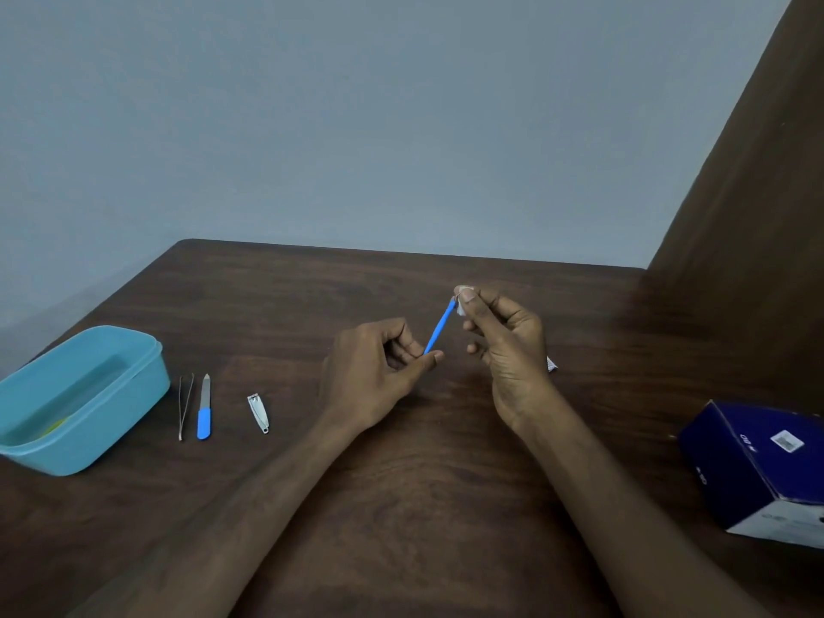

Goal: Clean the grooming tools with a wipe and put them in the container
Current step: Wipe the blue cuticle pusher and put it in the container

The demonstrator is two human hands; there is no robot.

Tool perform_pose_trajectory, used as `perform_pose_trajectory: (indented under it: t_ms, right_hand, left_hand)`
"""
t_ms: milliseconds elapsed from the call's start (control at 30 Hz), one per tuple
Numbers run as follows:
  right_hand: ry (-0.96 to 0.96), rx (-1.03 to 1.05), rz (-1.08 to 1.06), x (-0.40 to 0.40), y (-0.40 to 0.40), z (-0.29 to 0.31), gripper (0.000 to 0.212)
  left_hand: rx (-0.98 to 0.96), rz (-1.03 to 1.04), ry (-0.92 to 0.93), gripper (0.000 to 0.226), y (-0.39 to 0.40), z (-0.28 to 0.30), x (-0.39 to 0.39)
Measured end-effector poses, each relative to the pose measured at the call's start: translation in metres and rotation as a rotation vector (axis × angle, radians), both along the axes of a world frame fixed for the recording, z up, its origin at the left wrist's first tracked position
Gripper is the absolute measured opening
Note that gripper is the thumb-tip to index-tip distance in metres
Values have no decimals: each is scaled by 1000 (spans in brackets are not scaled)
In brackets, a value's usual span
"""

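I see my left hand [379,363] above the middle of the dark brown wooden tabletop [401,483], its thumb and fingers [408,345] curled in a pinch round the lower end of a slim blue plastic-handled grooming tool [439,327]. The tool slants up and to the right. My right hand [508,345] pinches a small piece of white wipe [460,305] round the tool's upper tip, thumb and forefinger pressed together on it; the tip itself is hidden under the wipe. Another bit of white [552,364] shows behind the right hand near the wrist, and I cannot tell what it is.

To the left, on the tabletop, lie three tools side by side and apart: thin metal tweezers [185,405], a metal nail file with a blue handle [204,408] just beside them, and a small silver nail clipper [258,413] further right. Left of the tweezers stands an open light blue plastic rectangular container [111,421], with something yellow-green [53,426] inside. A dark blue cardboard box [758,466] sits at the right edge.
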State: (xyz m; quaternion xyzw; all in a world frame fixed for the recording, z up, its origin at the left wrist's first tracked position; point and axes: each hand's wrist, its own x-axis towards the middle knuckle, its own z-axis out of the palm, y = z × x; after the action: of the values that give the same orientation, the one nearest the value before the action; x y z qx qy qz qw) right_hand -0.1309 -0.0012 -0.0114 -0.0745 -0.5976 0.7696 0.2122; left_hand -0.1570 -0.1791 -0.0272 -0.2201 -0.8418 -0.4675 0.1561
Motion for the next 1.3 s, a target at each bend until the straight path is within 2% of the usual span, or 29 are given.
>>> perform_pose_trajectory:
  t_ms: [100,200,267,333,433,533,700,833,1000,1200,1300]
  right_hand:
    - [11,-37,-15,1,1,2,12]
    - [84,-11,-120,-1,5,2,9]
    - [161,146,-187,-1,6,0,5]
    - [187,231,-155,-1,2,-3,4]
    - [131,106,-22,1,-4,-3,10]
    - [77,142,19,-3,2,-4,10]
    - [97,258,-80,-2,5,-4,7]
    - [117,242,-88,-1,1,-1,7]
    - [105,218,-119,0,3,0,8]
    - [109,218,-80,0,0,0,7]
    - [115,212,-82,0,0,0,8]
  left_hand:
    - [-14,10,-4,30,0,-1,-1]
    - [-13,37,6,32,1,-1,-1]
    - [-24,52,13,32,1,-1,0]
    - [-55,48,29,32,2,-1,1]
    - [-103,48,37,33,1,-1,2]
    - [-114,15,26,33,0,-1,1]
    - [-167,42,36,31,2,0,3]
    - [-138,20,31,27,1,0,3]
    - [-244,51,88,23,2,3,5]
    - [-131,87,9,30,0,0,1]
    - [-165,67,34,27,0,0,2]
